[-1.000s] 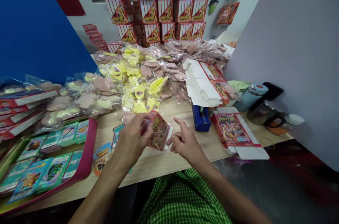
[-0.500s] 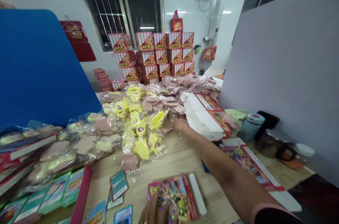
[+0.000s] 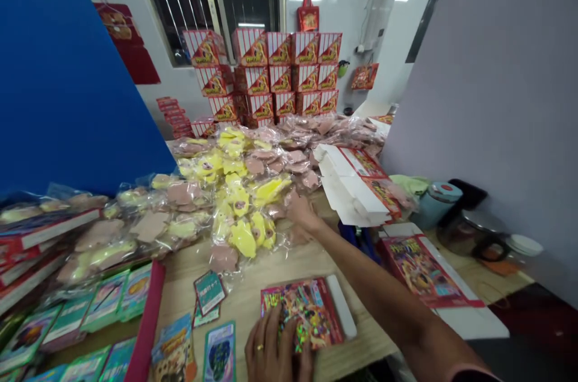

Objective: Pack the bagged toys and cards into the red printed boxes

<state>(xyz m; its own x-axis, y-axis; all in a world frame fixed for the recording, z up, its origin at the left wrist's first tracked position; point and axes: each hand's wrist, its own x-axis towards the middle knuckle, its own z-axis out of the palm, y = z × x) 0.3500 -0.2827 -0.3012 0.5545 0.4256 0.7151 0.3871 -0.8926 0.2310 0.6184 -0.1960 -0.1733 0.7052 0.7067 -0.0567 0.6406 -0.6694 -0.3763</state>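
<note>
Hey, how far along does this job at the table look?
Done: a wall of red-and-white boxes stands stacked by the window. In hand: the left hand rests on a shiny red card box, and the right hand touches the bagged pink and yellow pieces. Left: that big heap, plus an unfolded white-backed box.

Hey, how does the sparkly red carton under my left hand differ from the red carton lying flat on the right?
The sparkly carton has a shiny holographic face, while the other carton has a duller cartoon print. The sparkly carton sits under the left hand; no hand touches the other carton. Both are red, lie flat and show white along one edge.
</note>
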